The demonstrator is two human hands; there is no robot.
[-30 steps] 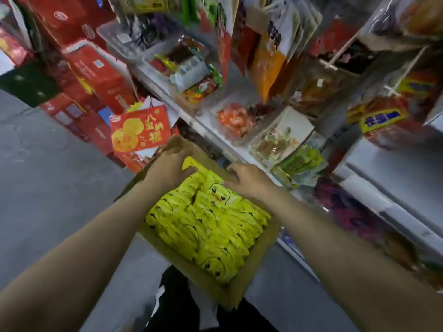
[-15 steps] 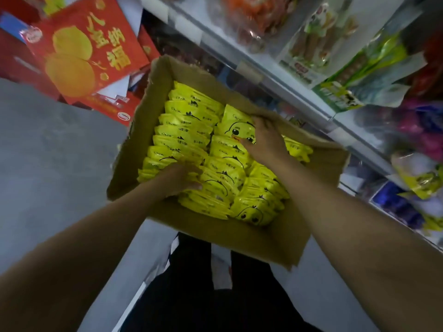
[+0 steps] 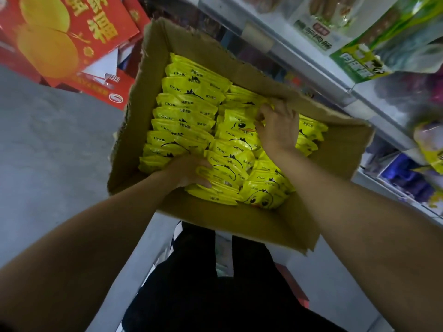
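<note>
Both bare forearms are extended forward and down. Left hand is curled nearer the body, fingers wrapped over yellow packets. Right hand is held palm-down farther out, fingertips bent down, pinching into the yellow packets.

Cardboard box: brown, open at the top, with ragged torn upper edges. Contents: yellow packets, glossy, printed with black "CKaK" lettering and a duck face. They are packed on edge in overlapping rows and fill the box.

One row runs from the fingers of the left hand to the far wall. The nearest packets of the middle row lie directly under those fingers.

A duck-face packet lies face-up against the fingers of the right hand. Further packets sit beyond that hand, against the side wall.
</note>
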